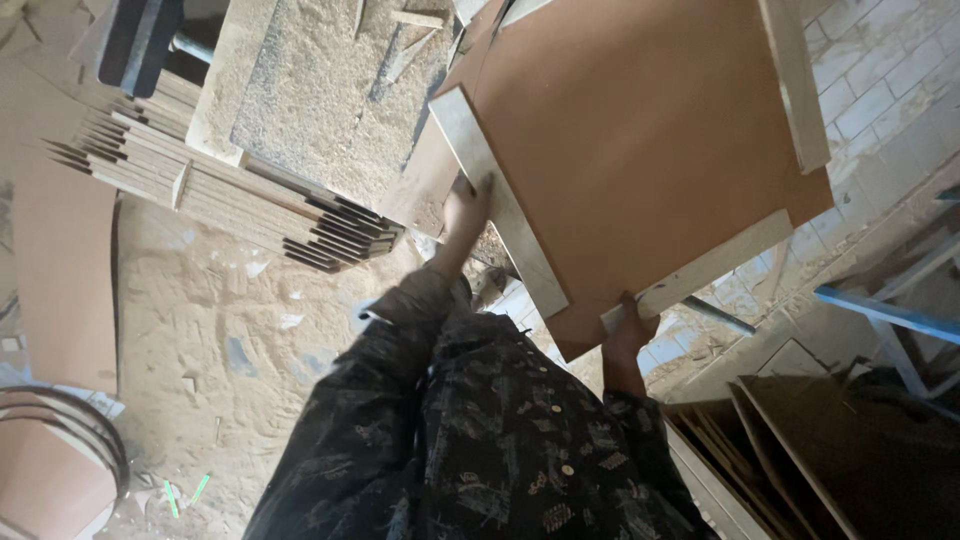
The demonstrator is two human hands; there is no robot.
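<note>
Left hand (466,212) and right hand (627,332) apart, both clamped on the brown board panel (640,150): left on its pale left-edge strip, right at its bottom corner. Panel held up, tilted, pale wood strips along its edges. Left of the panel: sawdust-covered bench (320,90). Below-left of the panel: stack of thin boards (230,190), just under the bench. Lower right of the panel: leaning dark boards (840,450).

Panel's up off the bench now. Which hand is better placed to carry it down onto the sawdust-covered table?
Probably the left hand: it grips the brown panel's pale edge strip on the side nearest the table. The right hand only supports the near corner, farther away.
</note>
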